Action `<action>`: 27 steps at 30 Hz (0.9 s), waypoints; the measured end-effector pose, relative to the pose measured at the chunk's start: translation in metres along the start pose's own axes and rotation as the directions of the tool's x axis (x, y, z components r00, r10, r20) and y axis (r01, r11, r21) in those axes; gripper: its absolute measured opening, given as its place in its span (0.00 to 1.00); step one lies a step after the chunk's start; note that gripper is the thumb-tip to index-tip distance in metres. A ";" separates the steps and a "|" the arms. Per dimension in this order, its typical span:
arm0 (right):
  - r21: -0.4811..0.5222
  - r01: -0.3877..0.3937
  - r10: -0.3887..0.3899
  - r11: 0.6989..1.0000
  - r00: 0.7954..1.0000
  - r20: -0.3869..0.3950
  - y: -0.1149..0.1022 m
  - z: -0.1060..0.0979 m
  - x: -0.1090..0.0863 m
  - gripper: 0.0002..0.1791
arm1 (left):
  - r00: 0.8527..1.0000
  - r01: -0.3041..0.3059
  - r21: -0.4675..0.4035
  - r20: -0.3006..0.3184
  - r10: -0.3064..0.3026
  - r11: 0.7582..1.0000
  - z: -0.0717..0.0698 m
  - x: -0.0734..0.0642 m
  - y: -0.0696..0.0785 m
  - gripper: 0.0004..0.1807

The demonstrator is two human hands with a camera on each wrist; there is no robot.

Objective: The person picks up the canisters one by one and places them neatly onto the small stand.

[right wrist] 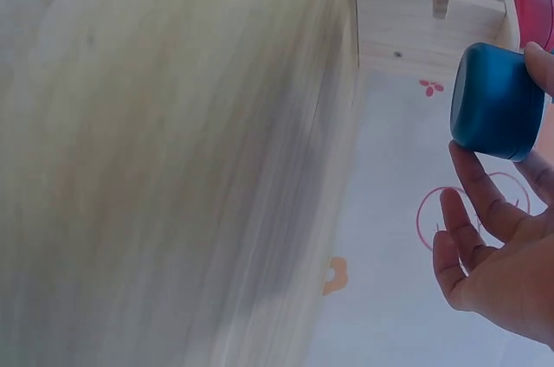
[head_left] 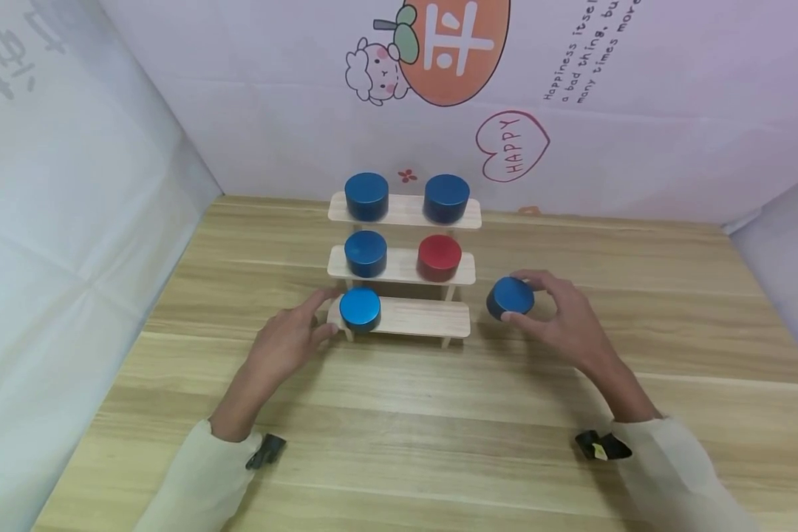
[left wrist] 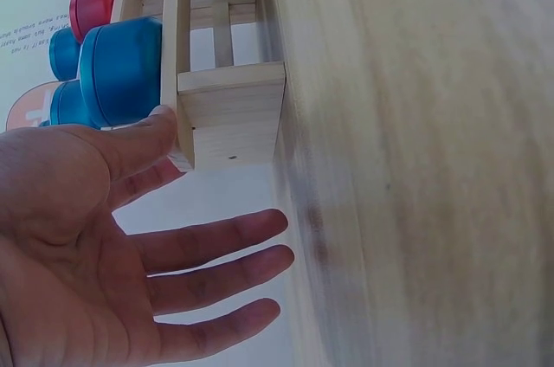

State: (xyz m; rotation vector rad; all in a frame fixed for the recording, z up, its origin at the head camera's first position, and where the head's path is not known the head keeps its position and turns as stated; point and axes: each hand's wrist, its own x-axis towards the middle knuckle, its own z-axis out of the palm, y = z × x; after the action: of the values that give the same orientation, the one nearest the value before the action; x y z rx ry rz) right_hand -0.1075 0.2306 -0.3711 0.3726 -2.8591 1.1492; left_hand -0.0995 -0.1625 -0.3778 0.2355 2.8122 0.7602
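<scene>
A three-tier wooden display stand [head_left: 425, 318] stands on the table, with round tins on its steps. My left hand [head_left: 284, 341] is at the left end of the lowest step, thumb and index finger pinching the board's end while the other fingers extend straight in the left wrist view. Beside them on that step sits a blue tin [head_left: 360, 309]. Right of the stand, my right hand [head_left: 561, 314] holds another blue tin [right wrist: 495, 103] between thumb and fingers, raised above the table and slightly tilted. The middle step carries a blue tin [head_left: 366, 253] and a red tin [head_left: 439, 258].
Two more blue tins, a left one [head_left: 366, 196] and a right one [head_left: 446, 198], sit on the top step. Behind the stand hangs a white printed cloth [head_left: 273, 111], and white cloth also lines both sides. The wood-grain table [head_left: 399, 443] extends toward me.
</scene>
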 end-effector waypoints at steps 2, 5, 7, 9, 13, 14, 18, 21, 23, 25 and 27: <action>0.004 0.018 -0.018 1.000 1.000 0.003 -0.002 0.002 0.000 0.32 | 1.000 0.002 0.000 -0.001 -0.002 1.000 0.000 0.000 0.000 0.31; 0.005 0.032 -0.033 0.999 0.999 0.012 -0.006 0.003 -0.001 0.32 | 1.000 -0.001 -0.005 -0.005 0.001 1.000 0.000 0.000 0.000 0.31; 0.006 0.033 -0.033 0.999 0.999 0.015 -0.008 0.004 -0.001 0.32 | 1.000 -0.003 -0.006 -0.006 0.003 1.000 0.001 0.001 0.000 0.30; 0.008 0.036 -0.036 0.999 0.999 0.014 -0.010 0.004 -0.001 0.32 | 1.000 -0.004 -0.008 -0.007 0.003 1.000 0.001 0.001 -0.001 0.30; 0.003 0.053 -0.053 0.999 0.999 0.010 -0.012 0.006 -0.002 0.32 | 1.000 -0.005 -0.007 -0.006 0.005 1.000 0.001 0.001 -0.001 0.30; 0.002 0.059 -0.059 0.998 0.998 0.010 -0.012 0.006 -0.002 0.33 | 1.000 -0.005 -0.006 -0.006 0.005 1.000 0.001 0.001 -0.001 0.30; -0.008 0.069 -0.069 0.998 0.998 0.011 -0.014 0.007 -0.002 0.33 | 1.000 -0.015 -0.002 -0.011 0.015 1.000 0.000 0.000 -0.001 0.30; -0.010 0.069 -0.069 0.998 0.998 0.010 -0.017 0.007 -0.002 0.33 | 1.000 -0.017 -0.004 -0.014 0.017 1.000 0.001 0.000 -0.002 0.30; -0.010 0.070 -0.070 0.997 0.997 0.011 -0.019 0.008 -0.002 0.33 | 1.000 -0.016 -0.004 -0.014 0.016 1.000 0.001 0.000 -0.002 0.30; -0.008 0.071 -0.071 0.997 0.997 0.014 -0.021 0.008 -0.002 0.33 | 1.000 -0.015 -0.005 -0.015 0.015 1.000 0.001 0.000 -0.002 0.30; -0.010 0.074 -0.074 0.997 0.997 0.016 -0.024 0.009 -0.002 0.33 | 1.000 -0.020 -0.004 -0.019 0.020 1.000 0.001 0.000 -0.001 0.30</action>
State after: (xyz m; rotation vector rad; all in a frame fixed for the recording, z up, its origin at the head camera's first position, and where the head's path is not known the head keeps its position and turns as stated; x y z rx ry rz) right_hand -0.0999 0.2082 -0.3620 0.4846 -2.8367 1.1237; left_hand -0.0990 -0.1632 -0.3795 0.2570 2.8295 0.7771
